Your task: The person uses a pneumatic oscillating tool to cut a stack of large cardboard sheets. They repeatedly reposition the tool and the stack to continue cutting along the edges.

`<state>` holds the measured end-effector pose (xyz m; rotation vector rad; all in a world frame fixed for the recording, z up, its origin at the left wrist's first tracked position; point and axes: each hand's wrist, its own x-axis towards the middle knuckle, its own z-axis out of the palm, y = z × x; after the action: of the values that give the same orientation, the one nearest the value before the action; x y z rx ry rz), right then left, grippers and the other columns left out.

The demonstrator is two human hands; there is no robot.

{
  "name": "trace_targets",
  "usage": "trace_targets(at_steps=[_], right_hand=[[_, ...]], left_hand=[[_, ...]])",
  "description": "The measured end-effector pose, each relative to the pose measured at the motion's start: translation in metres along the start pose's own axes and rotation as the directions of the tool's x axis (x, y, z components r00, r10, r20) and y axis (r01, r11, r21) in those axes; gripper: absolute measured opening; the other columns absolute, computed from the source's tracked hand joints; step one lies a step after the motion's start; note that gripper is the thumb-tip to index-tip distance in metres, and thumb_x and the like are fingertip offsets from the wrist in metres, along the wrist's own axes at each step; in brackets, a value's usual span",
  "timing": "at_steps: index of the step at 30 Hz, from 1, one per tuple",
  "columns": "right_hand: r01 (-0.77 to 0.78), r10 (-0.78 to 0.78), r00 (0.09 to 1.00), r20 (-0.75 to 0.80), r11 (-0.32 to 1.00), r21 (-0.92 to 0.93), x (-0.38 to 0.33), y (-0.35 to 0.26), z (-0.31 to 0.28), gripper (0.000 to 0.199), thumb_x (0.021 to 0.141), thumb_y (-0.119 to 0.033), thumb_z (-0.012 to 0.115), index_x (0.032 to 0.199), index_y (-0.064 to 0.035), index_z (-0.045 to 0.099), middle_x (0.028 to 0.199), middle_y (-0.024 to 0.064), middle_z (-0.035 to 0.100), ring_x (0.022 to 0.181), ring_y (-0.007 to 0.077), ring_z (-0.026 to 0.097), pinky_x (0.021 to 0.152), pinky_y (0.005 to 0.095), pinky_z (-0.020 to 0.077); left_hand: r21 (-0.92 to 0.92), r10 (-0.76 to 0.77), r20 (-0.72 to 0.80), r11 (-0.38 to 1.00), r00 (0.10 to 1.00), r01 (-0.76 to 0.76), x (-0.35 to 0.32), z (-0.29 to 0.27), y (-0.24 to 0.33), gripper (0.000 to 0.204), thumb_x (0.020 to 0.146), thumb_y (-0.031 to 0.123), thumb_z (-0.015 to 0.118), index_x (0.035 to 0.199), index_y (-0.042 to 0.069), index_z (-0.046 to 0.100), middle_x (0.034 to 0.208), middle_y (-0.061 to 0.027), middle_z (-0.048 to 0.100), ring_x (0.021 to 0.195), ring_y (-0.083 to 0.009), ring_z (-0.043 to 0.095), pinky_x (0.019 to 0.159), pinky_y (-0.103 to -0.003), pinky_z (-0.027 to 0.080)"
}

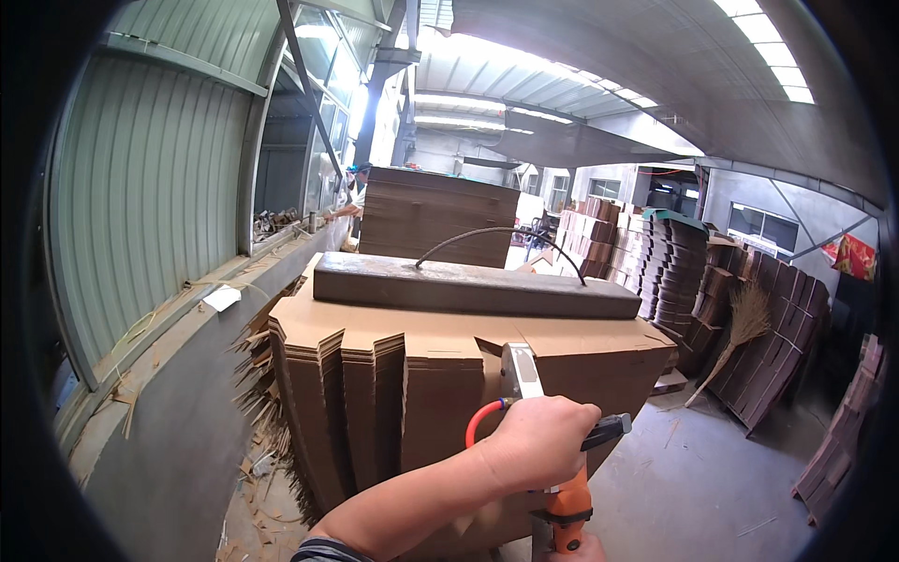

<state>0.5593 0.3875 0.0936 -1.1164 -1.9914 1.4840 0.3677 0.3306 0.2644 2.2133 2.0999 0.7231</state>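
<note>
Black side handle (611, 431) of the orange power tool (567, 508) is wrapped tight by the left hand (541, 442); its lower body seems gripped by the right hand (582, 551), mostly cut off, tbh. The metal head (521, 367) is held at the cardboard stack's (442, 398) near top edge, right of centre, under a steel bar (478, 288). Probably slot waste being stripped, so the head should be kept lined up with that edge

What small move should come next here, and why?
Probably ease the orange tool down the cardboard stack: the left hand and right hand hold it, its head is near the top edge, and neighbouring slots run downward.
</note>
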Motion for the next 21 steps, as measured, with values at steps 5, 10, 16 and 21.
trace_targets(at_steps=[5, 10, 16, 21], right_hand=[[-0.003, 0.003, 1.000, 0.026, 1.000, -0.022, 0.001, 0.029, -0.001, 0.014, 0.069, -0.005, 0.060, 0.081, 0.0004, 0.058, 0.064, 0.0058, 0.058, 0.052, 0.0155, 0.056, 0.047, 0.0293, 0.0470], [0.039, -0.043, 0.995, 0.093, 0.998, 0.044, -0.012, 0.028, 0.001, 0.011, 0.070, -0.005, 0.062, 0.079, -0.0003, 0.058, 0.062, 0.0049, 0.058, 0.053, 0.0142, 0.056, 0.047, 0.0296, 0.0464], [0.073, -0.074, 0.996, 0.057, 0.997, 0.025, -0.012, 0.015, 0.010, 0.013, 0.071, -0.006, 0.065, 0.082, -0.0010, 0.060, 0.067, 0.0048, 0.060, 0.058, 0.0144, 0.057, 0.051, 0.0295, 0.0473], [0.055, -0.056, 0.990, 0.129, 0.998, 0.016, -0.010, 0.003, 0.019, 0.018, 0.069, -0.005, 0.065, 0.086, -0.0005, 0.060, 0.071, 0.0057, 0.061, 0.060, 0.0155, 0.058, 0.054, 0.0298, 0.0477]], left_hand=[[0.032, -0.008, 0.044, 0.999, 0.999, 0.006, -0.004, 0.005, 0.009, 0.019, 0.074, 0.012, 0.058, 0.089, 0.003, 0.054, 0.070, -0.0126, 0.061, 0.069, -0.0304, 0.062, 0.058, -0.040, 0.049], [0.040, 0.075, -0.031, 0.996, 0.997, -0.074, -0.014, 0.019, 0.012, 0.019, 0.073, 0.012, 0.060, 0.086, 0.001, 0.053, 0.068, -0.0120, 0.060, 0.064, -0.0297, 0.062, 0.054, -0.039, 0.050], [0.093, 0.128, -0.210, 0.990, 0.969, -0.110, -0.043, 0.001, 0.029, 0.014, 0.067, 0.006, 0.061, 0.078, 0.001, 0.054, 0.067, -0.0126, 0.060, 0.062, -0.0292, 0.062, 0.054, -0.036, 0.050], [0.101, 0.026, -0.215, 0.995, 0.976, -0.005, -0.052, -0.006, 0.017, 0.012, 0.067, 0.006, 0.060, 0.076, 0.001, 0.056, 0.066, -0.0137, 0.062, 0.065, -0.0295, 0.064, 0.058, -0.036, 0.052]])
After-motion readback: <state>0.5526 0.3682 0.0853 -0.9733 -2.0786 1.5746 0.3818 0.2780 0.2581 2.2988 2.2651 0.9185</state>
